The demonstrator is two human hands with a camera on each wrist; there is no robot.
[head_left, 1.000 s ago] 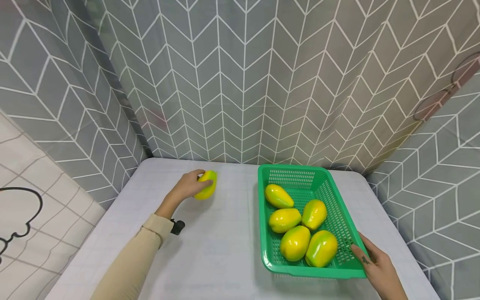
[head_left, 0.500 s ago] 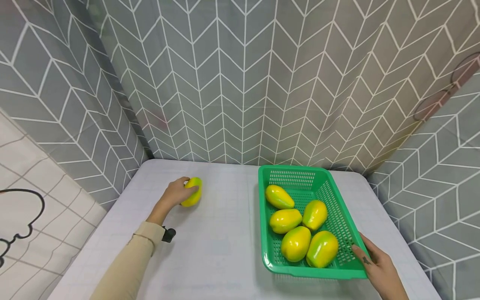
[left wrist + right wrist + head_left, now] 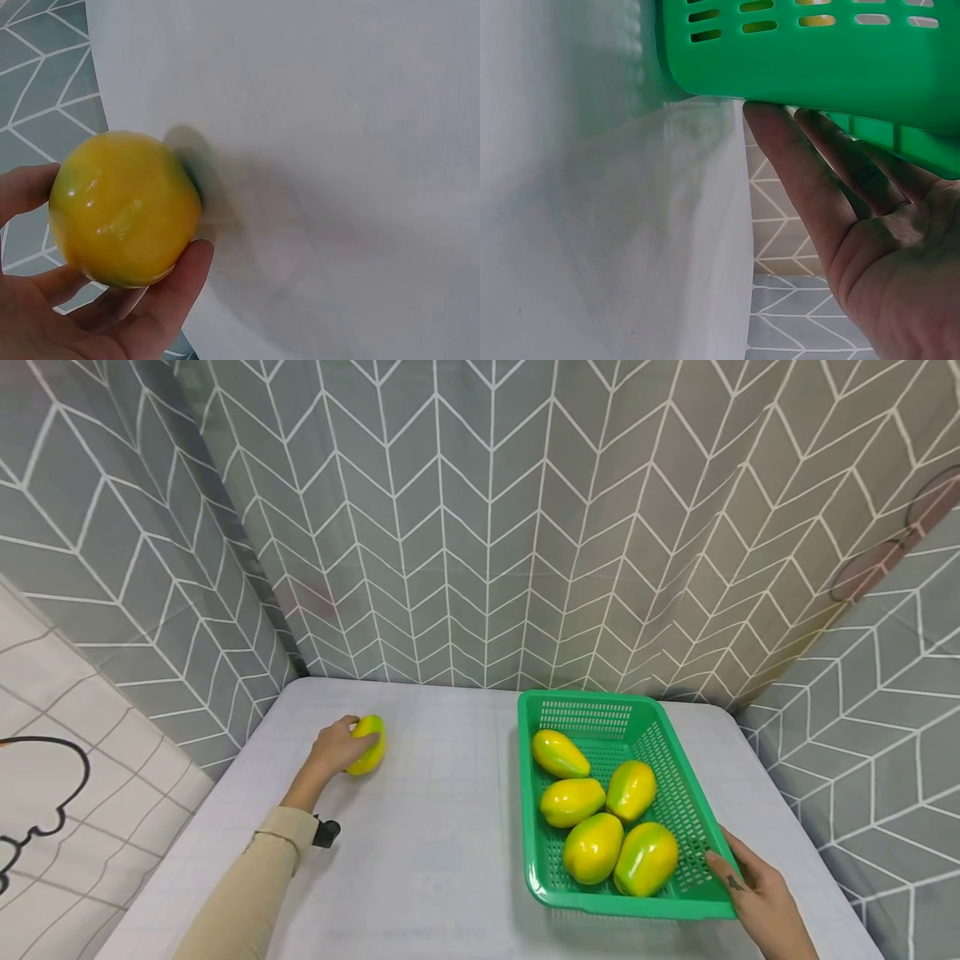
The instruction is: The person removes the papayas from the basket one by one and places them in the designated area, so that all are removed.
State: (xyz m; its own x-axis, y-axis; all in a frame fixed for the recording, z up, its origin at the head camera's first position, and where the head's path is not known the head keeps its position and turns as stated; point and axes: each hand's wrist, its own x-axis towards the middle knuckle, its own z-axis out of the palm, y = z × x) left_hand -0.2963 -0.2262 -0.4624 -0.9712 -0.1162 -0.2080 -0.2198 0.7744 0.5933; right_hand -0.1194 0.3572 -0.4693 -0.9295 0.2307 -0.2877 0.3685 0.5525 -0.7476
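Note:
On the left of the table, my left hand [image 3: 335, 748] grips a glossy yellow papaya [image 3: 367, 745] with green streaks. Its thumb and fingers go around the papaya [image 3: 124, 210] in the left wrist view, and a shadow falls on the cloth beside it. At the right, my right hand [image 3: 763, 887] holds the near right corner of a green plastic basket [image 3: 529, 827], thumb over the rim. The right wrist view has its fingers [image 3: 795, 169] against the outside of the basket wall [image 3: 802, 67]. Several similar papayas [image 3: 592, 847] lie inside the basket.
White cloth covers the table [image 3: 442, 827]. Behind it and along the sides hang grey curtains [image 3: 465, 543] with a white chevron pattern, close to the table's far edge. A small black device [image 3: 326, 833] sits at my left wrist.
My left hand has moved left across the table with the papaya in its grip, more slowly in the last half second. The right hand and the basket have stayed in place.

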